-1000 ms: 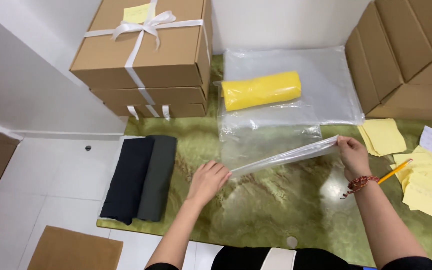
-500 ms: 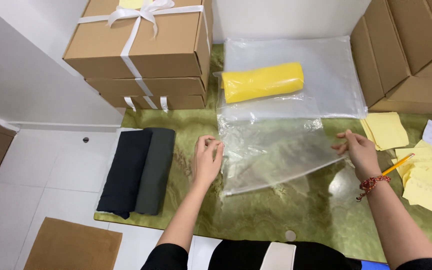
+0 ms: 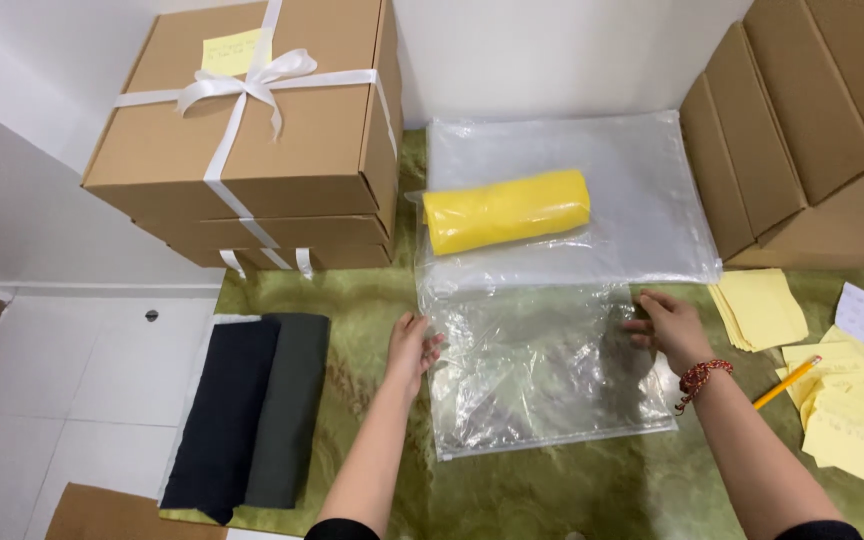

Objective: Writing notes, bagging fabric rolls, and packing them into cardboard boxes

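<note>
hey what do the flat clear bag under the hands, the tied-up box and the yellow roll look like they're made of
Clear bag: thin glossy plastic film, see-through, wrinkled, catching glare. Tied box: matte brown cardboard with folded edges, bound by a white ribbon, probably satin by its sheen. Yellow roll: smooth and shiny, probably plastic sheet or wrap; contents cannot be told.

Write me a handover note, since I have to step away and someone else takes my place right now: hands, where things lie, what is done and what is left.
Left hand: open, fingers at the left edge of the clear plastic bag.
Right hand: open, flat on the bag's right side.
The bag lies flat and empty on the green cloth, just in front of a stack of clear bags bearing a yellow roll.
Two folded dark garments lie apart at the left, not yet bagged.
Done: one bag laid out flat.
Left, judging by the layout: probably filling it with a garment.
</note>
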